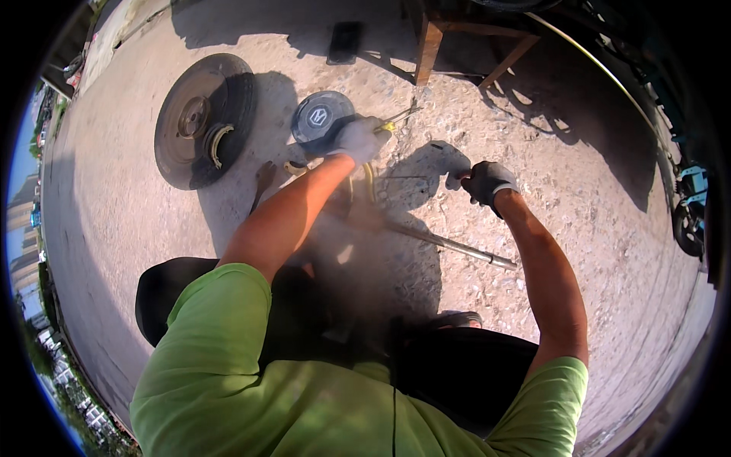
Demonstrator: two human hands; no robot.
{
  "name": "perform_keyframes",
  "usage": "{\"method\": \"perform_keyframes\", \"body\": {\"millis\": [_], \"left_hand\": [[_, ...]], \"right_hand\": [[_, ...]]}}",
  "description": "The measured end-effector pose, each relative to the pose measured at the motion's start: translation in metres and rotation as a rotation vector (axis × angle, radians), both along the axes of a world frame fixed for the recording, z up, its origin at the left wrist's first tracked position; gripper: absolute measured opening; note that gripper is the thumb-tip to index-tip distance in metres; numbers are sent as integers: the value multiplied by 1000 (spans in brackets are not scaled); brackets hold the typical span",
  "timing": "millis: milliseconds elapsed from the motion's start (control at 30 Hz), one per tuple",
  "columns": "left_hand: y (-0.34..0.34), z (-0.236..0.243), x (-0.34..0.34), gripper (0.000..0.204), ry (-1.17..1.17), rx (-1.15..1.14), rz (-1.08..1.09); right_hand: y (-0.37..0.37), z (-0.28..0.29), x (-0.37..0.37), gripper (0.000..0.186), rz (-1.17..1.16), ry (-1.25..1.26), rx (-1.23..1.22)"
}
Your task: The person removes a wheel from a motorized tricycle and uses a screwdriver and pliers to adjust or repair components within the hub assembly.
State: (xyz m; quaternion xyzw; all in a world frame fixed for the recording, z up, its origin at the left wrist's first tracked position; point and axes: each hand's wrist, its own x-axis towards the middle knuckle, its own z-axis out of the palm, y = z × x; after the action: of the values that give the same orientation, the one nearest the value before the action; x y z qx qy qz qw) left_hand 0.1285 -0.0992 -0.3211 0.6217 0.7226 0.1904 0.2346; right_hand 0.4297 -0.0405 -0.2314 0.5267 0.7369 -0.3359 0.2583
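My left hand [358, 141], in a pale glove, is closed on a tool with a yellow handle [389, 126] and a thin metal shaft pointing right. Just behind that hand lies a round black cover [323, 114] with a white emblem. Curved brake shoes [370, 183] are on the ground below the wrist, partly hidden by my forearm. To the right, my right hand [489, 185], in a dark grey glove, is closed above the concrete; what its fingers hold cannot be made out. Below it, a long metal bar [457, 247] lies slantwise.
A wheel with its tyre [171, 122] lies at the left, a curved shoe [220, 145] on it. A flat-ended tool [264, 181] lies beside it. A wooden stool [429, 49] and a flat dark object [345, 43] are at the back. Machinery [691, 202] stands far right.
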Motion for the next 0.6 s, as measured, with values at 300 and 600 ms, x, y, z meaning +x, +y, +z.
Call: {"method": "perform_keyframes", "body": {"millis": [300, 600], "left_hand": [[-20, 32, 80, 16, 554, 5, -522], [-32, -33, 94, 17, 493, 6, -483]], "right_hand": [[-14, -15, -25, 37, 65, -23, -84], [1, 12, -21, 38, -96, 160, -65]]}}
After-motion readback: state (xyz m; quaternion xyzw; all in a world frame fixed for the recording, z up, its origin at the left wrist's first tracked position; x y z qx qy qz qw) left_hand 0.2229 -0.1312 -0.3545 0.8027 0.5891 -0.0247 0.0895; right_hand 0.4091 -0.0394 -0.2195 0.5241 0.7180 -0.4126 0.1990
